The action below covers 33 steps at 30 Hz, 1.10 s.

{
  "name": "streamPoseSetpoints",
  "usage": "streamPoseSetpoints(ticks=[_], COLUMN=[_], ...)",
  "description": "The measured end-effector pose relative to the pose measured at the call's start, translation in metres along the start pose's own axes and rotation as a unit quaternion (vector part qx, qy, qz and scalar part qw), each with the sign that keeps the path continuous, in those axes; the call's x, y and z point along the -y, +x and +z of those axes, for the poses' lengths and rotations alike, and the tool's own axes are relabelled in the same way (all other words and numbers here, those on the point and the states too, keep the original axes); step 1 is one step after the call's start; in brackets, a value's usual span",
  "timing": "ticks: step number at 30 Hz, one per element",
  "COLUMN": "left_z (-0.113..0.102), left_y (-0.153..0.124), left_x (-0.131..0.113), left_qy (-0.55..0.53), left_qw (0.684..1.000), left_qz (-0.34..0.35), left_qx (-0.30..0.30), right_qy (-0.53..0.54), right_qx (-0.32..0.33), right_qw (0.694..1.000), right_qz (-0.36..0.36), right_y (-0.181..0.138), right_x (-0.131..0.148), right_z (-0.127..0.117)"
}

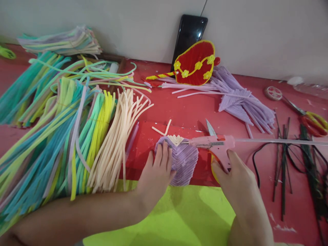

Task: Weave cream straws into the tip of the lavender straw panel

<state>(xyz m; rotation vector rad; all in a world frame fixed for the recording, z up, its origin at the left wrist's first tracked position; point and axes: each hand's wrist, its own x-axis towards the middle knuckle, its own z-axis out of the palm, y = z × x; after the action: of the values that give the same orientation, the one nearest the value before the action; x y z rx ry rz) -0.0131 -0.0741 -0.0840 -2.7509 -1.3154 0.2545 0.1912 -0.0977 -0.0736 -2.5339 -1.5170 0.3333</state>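
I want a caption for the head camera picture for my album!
Left hand on a purple ribbed piece, right hand holding a pink glue gun near its cream tip.

Muted light — small glare on phone (186,38) — slight blur.

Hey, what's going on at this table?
Someone is working with fuzzy stems. Their right hand grips a pink glue gun, its nozzle at the cream tip of a ribbed lilac piece. Their left hand lies flat on that piece's left side. Bundles of coloured stems lie to the left, and a red fan shape stands before a phone.
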Motion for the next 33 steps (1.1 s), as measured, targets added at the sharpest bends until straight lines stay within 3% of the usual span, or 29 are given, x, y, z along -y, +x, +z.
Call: streamPoseSetpoints(ticks=[25, 30, 33], left_z=[-0.001, -0.003, -0.009], left_y=[0.001, 0.002, 0.005], left_x=[0.001, 0.006, 0.015], left_qy=[-0.014, -0.022, -0.042], left_qw=[1.0, 0.999, 0.999], left_qz=[-0.004, 0.006, 0.02], left_qx=[0.024, 0.032, 0.004], right_qy=[0.008, 0.058, 0.087], right_qx=[-0.057, -0.087, -0.117], right_qw=[0.998, 0.992, 0.984], right_qz=[0.008, 0.066, 0.104], right_y=[0.007, 0.021, 0.032], right_x=[0.005, 0.0, -0.006], right_z=[-0.001, -0.008, -0.012])
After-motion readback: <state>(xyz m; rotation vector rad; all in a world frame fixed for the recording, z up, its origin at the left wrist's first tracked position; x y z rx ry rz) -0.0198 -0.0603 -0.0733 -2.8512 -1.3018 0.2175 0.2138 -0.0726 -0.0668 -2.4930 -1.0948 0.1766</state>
